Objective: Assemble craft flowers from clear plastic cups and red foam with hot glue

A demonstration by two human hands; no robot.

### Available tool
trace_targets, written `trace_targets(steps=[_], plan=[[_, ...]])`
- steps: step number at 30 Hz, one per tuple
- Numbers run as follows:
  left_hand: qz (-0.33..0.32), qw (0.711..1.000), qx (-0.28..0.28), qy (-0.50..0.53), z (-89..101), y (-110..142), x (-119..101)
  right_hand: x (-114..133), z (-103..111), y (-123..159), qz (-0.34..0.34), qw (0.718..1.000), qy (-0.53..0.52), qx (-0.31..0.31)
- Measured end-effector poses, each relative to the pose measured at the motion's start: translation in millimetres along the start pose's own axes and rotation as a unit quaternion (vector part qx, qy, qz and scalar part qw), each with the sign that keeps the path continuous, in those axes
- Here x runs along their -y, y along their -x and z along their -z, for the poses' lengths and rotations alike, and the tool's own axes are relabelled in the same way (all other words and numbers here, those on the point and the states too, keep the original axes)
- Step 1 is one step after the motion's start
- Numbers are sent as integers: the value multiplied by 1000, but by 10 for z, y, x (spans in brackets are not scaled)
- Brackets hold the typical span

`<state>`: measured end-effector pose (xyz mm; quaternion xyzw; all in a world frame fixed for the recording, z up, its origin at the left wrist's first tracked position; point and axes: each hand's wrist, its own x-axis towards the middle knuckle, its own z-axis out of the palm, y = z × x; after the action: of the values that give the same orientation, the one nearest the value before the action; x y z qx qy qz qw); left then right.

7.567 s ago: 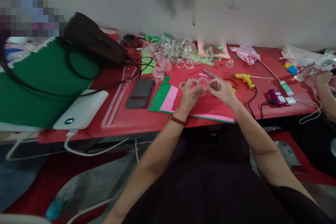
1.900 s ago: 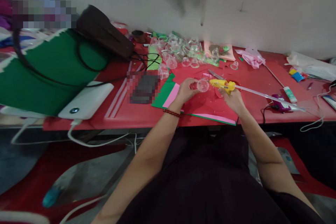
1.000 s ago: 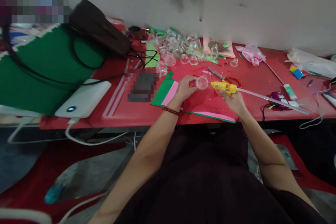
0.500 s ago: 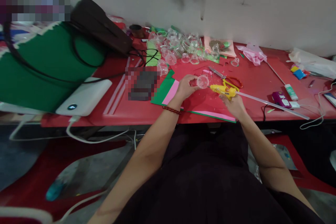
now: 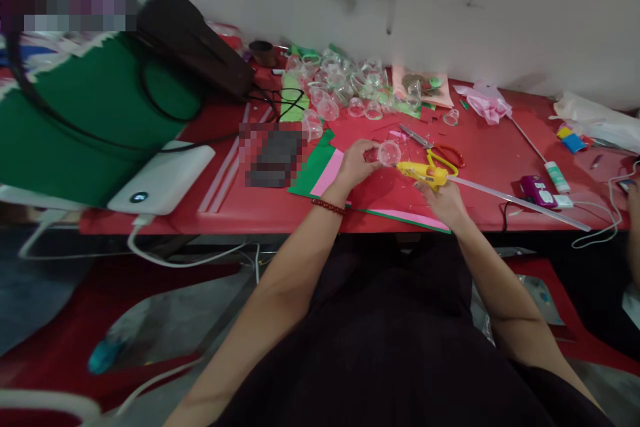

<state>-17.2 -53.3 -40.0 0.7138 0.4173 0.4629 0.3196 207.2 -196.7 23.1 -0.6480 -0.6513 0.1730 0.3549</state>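
Observation:
Between the fingers of my left hand (image 5: 358, 165) is a small clear plastic cup (image 5: 389, 154), its round opening turned up toward me. My right hand (image 5: 447, 203) is wrapped round a yellow glue gun (image 5: 423, 174), whose nozzle reaches the cup's lower right rim; I cannot tell if they touch. A long translucent glue stick (image 5: 520, 202) runs out of the gun's back end to the right. Just behind the gun lie scissors (image 5: 443, 157) with orange and yellow handles. Green and pink sheets (image 5: 320, 170) lie under and beside my left wrist.
Many clear cups (image 5: 340, 83) are heaped at the back of the red table (image 5: 500, 153). A phone (image 5: 277, 158), a white power bank (image 5: 163, 180) and a dark bag (image 5: 195, 47) are on the left. At right are a purple device (image 5: 538, 191) and another person's arm (image 5: 634, 227).
My hands keep the cup and glue gun almost in place, with the nozzle slightly nearer the cup's rim. The view has shifted a little. Another person's arm has appeared at the right edge.

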Motion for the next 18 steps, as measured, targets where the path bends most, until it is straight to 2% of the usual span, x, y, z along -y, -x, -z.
trace_targets(steps=[5, 10, 18], plan=[[-1, 1000, -5, 11, -17, -1, 24, 159, -11, -52, -1, 1000, -24, 8], [-6, 1000, -7, 21, -37, 7, 61, 332, -21, -187, 27, 998, -50, 15], [-18, 999, -13, 26, -51, -1, 83, 412, -46, -265, 29, 997, -59, 30]])
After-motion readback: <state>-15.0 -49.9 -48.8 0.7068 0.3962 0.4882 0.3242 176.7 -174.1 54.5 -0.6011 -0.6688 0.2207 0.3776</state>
